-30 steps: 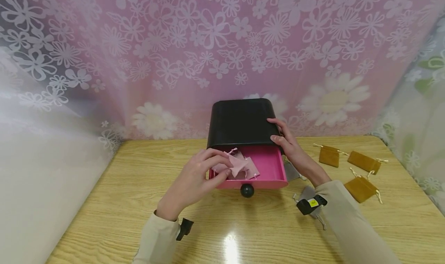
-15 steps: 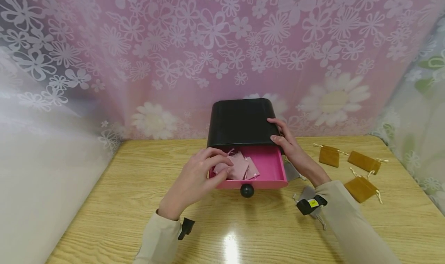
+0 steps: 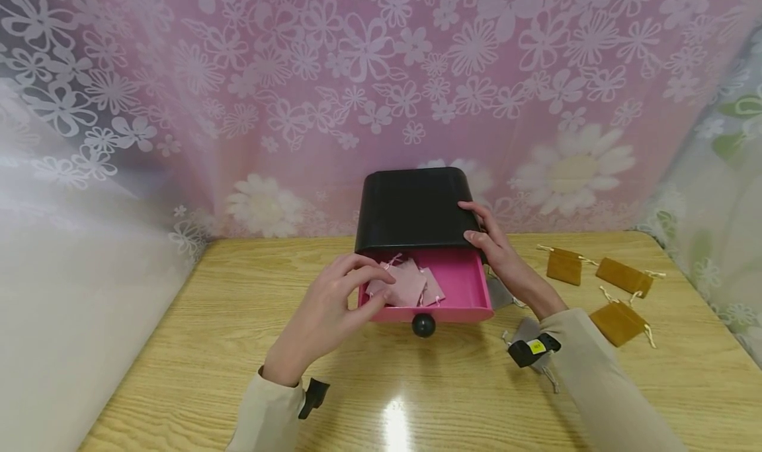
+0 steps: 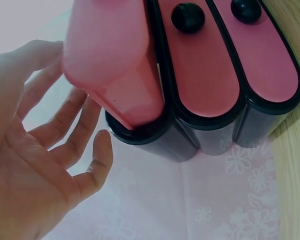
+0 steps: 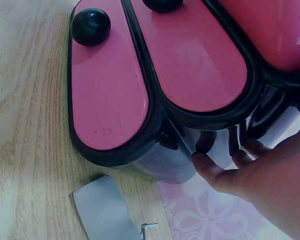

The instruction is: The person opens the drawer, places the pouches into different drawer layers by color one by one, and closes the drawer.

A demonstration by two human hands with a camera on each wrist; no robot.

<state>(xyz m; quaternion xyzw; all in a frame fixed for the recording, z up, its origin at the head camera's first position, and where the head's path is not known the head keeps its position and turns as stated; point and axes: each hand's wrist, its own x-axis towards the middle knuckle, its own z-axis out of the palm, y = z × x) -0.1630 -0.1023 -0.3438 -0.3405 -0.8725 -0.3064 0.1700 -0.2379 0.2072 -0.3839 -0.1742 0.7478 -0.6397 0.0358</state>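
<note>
A black cabinet (image 3: 417, 207) stands at the back of the table, its pink top drawer (image 3: 461, 283) pulled out. Several pale pink drawstring pouches (image 3: 406, 286) lie overlapping in the drawer's left part. Over the drawer's left wall reaches my left hand (image 3: 321, 313), its loosely bent fingertips just at the pouches, thumb and forefinger apart. The left wrist view has this hand (image 4: 40, 135) beside the drawer with fingers spread; the pouches are hidden there. My right hand (image 3: 506, 260) rests on the cabinet's right side, fingertips touching its top edge and side.
Brown drawstring pouches (image 3: 619, 323) lie on the table at the right. Grey pouches (image 3: 499, 294) lie beside the cabinet and under the right wrist. Two lower drawers (image 5: 107, 95) with black knobs are pushed in. A floral curtain (image 3: 309, 108) hangs behind the table.
A pink pouch that my left fingers held tilted up a second ago now lies flat on the others. My left hand has let go and drawn back slightly. The right hand stays put.
</note>
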